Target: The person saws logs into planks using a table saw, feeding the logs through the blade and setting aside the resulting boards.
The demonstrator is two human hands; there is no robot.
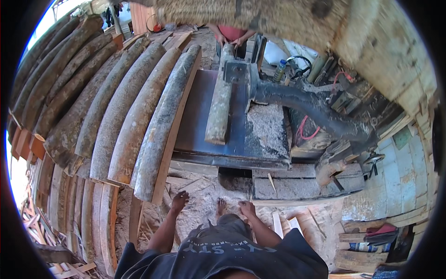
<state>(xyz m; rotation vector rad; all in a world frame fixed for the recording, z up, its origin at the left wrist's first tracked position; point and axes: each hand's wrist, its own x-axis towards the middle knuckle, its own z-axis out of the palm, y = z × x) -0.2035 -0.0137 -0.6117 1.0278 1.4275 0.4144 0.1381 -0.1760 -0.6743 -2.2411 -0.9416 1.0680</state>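
My left hand (180, 201) hangs over the dusty floor in front of the saw table, right of the stacked logs, fingers loosely apart with nothing in them. Near my knee, my right hand (247, 209) is also empty, its fingers loosely bent. Neither hand touches the wood. Ahead, a long bark-covered log piece (217, 111) lies lengthwise on the metal saw table (188, 125), beside the dark saw guide (237, 73). Another person's hands (239, 42) are at its far end.
Several bark-covered slabs (160, 125) lie stacked on the left. Sawdust (268, 128) covers the table's right side. A dark curved machine arm (302, 97) reaches right, near a handwheel (374, 159) and a bottle (280, 70). A large timber beam (288, 14) crosses the top.
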